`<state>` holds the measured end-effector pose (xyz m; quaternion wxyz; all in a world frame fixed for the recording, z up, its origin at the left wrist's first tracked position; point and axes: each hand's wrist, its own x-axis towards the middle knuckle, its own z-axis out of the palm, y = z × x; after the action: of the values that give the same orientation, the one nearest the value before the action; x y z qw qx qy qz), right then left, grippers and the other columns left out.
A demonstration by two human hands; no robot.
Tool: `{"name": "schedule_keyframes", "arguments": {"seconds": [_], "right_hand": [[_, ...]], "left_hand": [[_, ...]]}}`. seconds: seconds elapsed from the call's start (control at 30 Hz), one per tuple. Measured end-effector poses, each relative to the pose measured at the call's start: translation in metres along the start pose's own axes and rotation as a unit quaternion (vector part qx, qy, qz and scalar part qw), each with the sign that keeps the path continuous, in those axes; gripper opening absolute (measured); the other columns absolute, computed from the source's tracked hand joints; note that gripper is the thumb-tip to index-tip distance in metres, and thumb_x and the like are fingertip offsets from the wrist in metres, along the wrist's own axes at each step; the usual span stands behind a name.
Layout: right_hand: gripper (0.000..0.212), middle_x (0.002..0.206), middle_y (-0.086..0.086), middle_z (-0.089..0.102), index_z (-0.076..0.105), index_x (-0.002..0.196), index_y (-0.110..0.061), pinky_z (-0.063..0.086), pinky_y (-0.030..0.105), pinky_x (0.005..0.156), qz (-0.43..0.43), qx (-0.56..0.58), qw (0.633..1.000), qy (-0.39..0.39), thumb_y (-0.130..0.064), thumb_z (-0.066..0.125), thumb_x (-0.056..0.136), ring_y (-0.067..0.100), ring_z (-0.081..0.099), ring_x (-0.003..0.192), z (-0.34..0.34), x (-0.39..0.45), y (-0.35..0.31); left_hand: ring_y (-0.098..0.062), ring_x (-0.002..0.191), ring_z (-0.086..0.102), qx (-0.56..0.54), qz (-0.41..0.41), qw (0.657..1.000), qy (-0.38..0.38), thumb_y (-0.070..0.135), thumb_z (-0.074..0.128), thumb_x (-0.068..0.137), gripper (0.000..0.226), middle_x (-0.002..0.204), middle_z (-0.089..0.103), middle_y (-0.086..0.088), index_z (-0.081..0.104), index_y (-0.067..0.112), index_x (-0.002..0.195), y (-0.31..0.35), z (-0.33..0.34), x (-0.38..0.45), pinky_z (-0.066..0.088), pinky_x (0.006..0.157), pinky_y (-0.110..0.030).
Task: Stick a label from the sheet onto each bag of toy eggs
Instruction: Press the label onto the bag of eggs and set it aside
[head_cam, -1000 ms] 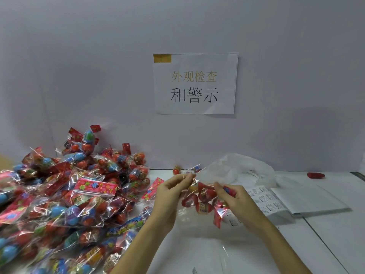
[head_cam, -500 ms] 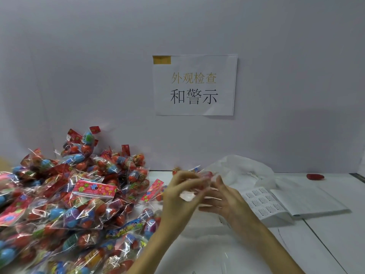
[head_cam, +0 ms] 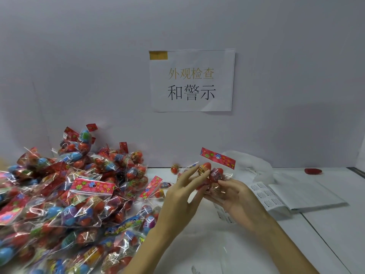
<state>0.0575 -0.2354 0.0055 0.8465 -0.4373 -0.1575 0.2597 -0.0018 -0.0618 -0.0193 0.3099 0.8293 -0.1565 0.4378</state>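
My right hand (head_cam: pixel 235 194) grips the clear cellophane bag of red toy eggs (head_cam: pixel 212 173); the white label sheet (head_cam: pixel 265 196) lies at three o'clock, nearer it than my loose-fingered left hand (head_cam: pixel 183 191).

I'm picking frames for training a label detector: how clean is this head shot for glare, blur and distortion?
Head view: bright glare streaks on the cellophane of the pile of egg bags; the far left edge of the pile is smeared; the left hand and held bag are slightly soft; the label sheet print is unreadable; wide-angle bending at the edges; the wall sign is sharp.
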Motion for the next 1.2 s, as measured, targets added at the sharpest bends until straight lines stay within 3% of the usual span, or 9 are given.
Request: {"name": "schedule_keyframes", "arguments": {"seconds": [0.13, 0.23, 0.4, 0.67, 0.87, 0.97, 1.03, 1.13, 1.2], "right_hand": [[0.043, 0.132, 0.035, 0.063, 0.060, 0.135, 0.010, 0.059, 0.049, 0.098, 0.016, 0.029, 0.999, -0.027, -0.007, 0.053, 0.095, 0.047, 0.064, 0.125, 0.001, -0.001, -0.005], [0.043, 0.135, 0.034, 0.062, 0.061, 0.136, 0.007, 0.056, 0.049, 0.102, 0.027, 0.022, 0.998, -0.053, -0.007, 0.053, 0.096, 0.043, 0.064, 0.125, -0.002, -0.001, -0.005], [0.036, 0.134, 0.033, 0.063, 0.066, 0.133, 0.003, 0.055, 0.048, 0.103, 0.014, -0.020, 0.998, -0.059, -0.005, 0.051, 0.101, 0.042, 0.065, 0.123, -0.007, 0.000, -0.003], [0.036, 0.134, 0.029, 0.065, 0.068, 0.131, 0.001, 0.056, 0.047, 0.101, 0.013, -0.019, 0.998, -0.060, -0.010, 0.054, 0.100, 0.039, 0.067, 0.122, -0.006, 0.001, -0.005], [0.042, 0.143, 0.032, 0.057, 0.058, 0.140, 0.007, 0.053, 0.051, 0.106, -0.002, 0.007, 0.998, -0.064, -0.014, 0.049, 0.105, 0.046, 0.058, 0.132, -0.007, 0.000, -0.008], [0.043, 0.146, 0.033, 0.053, 0.057, 0.143, 0.003, 0.049, 0.056, 0.110, 0.019, -0.026, 0.996, -0.080, -0.020, 0.046, 0.107, 0.049, 0.054, 0.136, -0.010, -0.002, -0.009], [0.044, 0.144, 0.030, 0.057, 0.058, 0.144, -0.001, 0.048, 0.056, 0.112, 0.026, -0.056, 0.993, -0.102, -0.024, 0.047, 0.108, 0.048, 0.056, 0.134, -0.009, -0.003, -0.009], [0.049, 0.131, 0.023, 0.069, 0.060, 0.140, -0.006, 0.058, 0.047, 0.099, 0.001, -0.143, 0.989, -0.033, -0.036, 0.064, 0.102, 0.040, 0.068, 0.122, -0.005, -0.001, -0.003], [0.059, 0.120, 0.019, 0.075, 0.060, 0.137, -0.010, 0.062, 0.045, 0.089, -0.005, -0.169, 0.985, 0.033, -0.043, 0.072, 0.090, 0.037, 0.073, 0.113, -0.004, 0.001, 0.005]], "left_hand": [[-0.012, 0.126, 0.065, -0.038, -0.033, 0.998, 0.035, 0.015, 0.073, 0.094, 0.029, 0.141, 0.065, 0.000, 0.073, 0.016, 0.123, 0.003, 0.005, 0.000, 0.056, 0.101, -0.028], [0.005, 0.129, 0.055, -0.040, -0.053, 0.998, 0.019, 0.005, 0.071, 0.096, 0.022, 0.141, 0.061, 0.006, 0.072, 0.015, 0.117, 0.003, 0.003, 0.000, 0.051, 0.102, -0.017], [0.008, 0.129, 0.048, -0.042, -0.068, 0.995, -0.058, 0.009, 0.060, 0.104, 0.020, 0.145, 0.051, 0.006, 0.070, 0.020, 0.116, 0.004, -0.001, -0.001, 0.039, 0.102, -0.006], [0.015, 0.128, 0.044, -0.044, -0.072, 0.993, -0.076, 0.015, 0.055, 0.106, 0.020, 0.149, 0.045, 0.012, 0.065, 0.028, 0.117, 0.003, -0.001, -0.001, 0.037, 0.099, -0.002], [-0.002, 0.156, 0.020, 0.008, -0.040, 0.990, -0.137, 0.052, 0.046, 0.106, 0.052, 0.172, 0.019, 0.013, 0.034, 0.052, 0.157, 0.004, -0.002, -0.003, 0.021, 0.119, -0.019], [-0.020, 0.137, 0.052, 0.108, 0.051, 0.992, -0.034, 0.021, 0.071, 0.098, 0.048, 0.152, 0.054, -0.008, 0.062, 0.023, 0.145, -0.002, 0.000, -0.001, 0.042, 0.114, -0.029], [-0.016, 0.119, 0.062, 0.090, 0.051, 0.994, 0.038, 0.009, 0.075, 0.092, 0.035, 0.129, 0.068, -0.008, 0.074, 0.009, 0.128, -0.004, 0.000, 0.002, 0.053, 0.103, -0.025], [-0.007, 0.108, 0.068, -0.046, -0.065, 0.994, 0.078, 0.011, 0.070, 0.094, 0.021, 0.114, 0.074, 0.005, 0.078, 0.010, 0.113, 0.002, -0.002, 0.005, 0.057, 0.093, -0.021], [-0.011, 0.104, 0.073, -0.197, -0.202, 0.957, 0.061, 0.018, 0.069, 0.096, 0.018, 0.107, 0.078, 0.008, 0.079, 0.019, 0.111, 0.008, -0.004, 0.006, 0.059, 0.089, -0.023]]}}
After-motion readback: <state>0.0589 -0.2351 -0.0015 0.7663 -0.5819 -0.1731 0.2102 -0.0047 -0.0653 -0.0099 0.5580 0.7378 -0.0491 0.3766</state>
